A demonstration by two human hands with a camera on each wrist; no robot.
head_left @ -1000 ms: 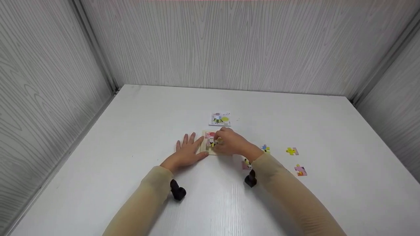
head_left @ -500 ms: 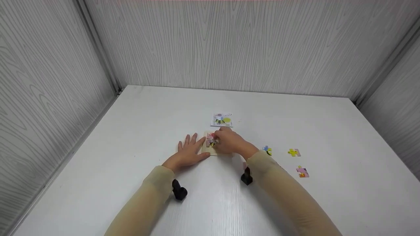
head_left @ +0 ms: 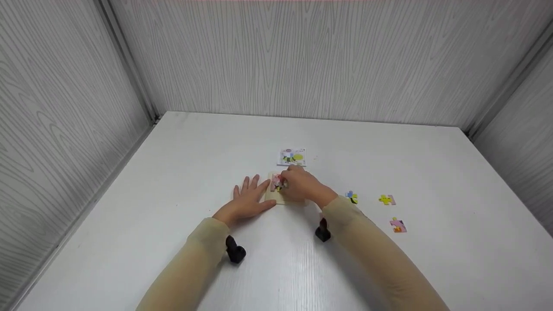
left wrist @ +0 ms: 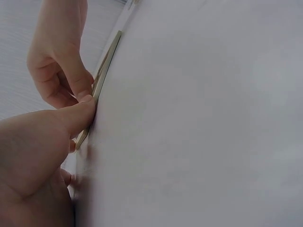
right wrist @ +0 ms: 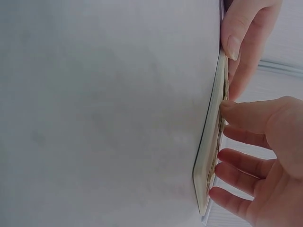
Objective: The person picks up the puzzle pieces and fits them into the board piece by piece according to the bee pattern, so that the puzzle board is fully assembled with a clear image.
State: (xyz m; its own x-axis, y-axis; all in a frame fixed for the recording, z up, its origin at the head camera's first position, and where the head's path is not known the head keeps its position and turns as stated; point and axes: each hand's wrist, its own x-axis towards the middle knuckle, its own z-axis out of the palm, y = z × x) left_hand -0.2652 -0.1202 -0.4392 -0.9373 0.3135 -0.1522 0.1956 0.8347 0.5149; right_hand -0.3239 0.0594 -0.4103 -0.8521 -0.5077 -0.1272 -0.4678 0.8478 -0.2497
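Observation:
My left hand (head_left: 248,202) lies spread on the table, its thumb and forefinger at the left side of a small wooden puzzle board (head_left: 283,200). In the left wrist view that thumb presses on the edge of the board (left wrist: 110,56). My right hand (head_left: 304,185) bends over the board with thumb and fingertips on a jigsaw piece, mostly hidden beneath them. Those fingertips meet the upper face of the board (right wrist: 206,161) in the right wrist view. Pink and yellow-black printed pieces (head_left: 276,180) show in the board's left part.
A bee picture card (head_left: 291,157) lies just behind the board. To the right are loose jigsaw pieces: a blue-yellow one (head_left: 352,197), a yellow one (head_left: 387,199) and a pink one (head_left: 398,225). Pale wood-grain panels (head_left: 281,60) wall the white table.
The jigsaw piece under my right fingers, tilted up a second ago, now sits lower against the board. My right wrist has shifted slightly left, over a loose piece. The left hand stays put.

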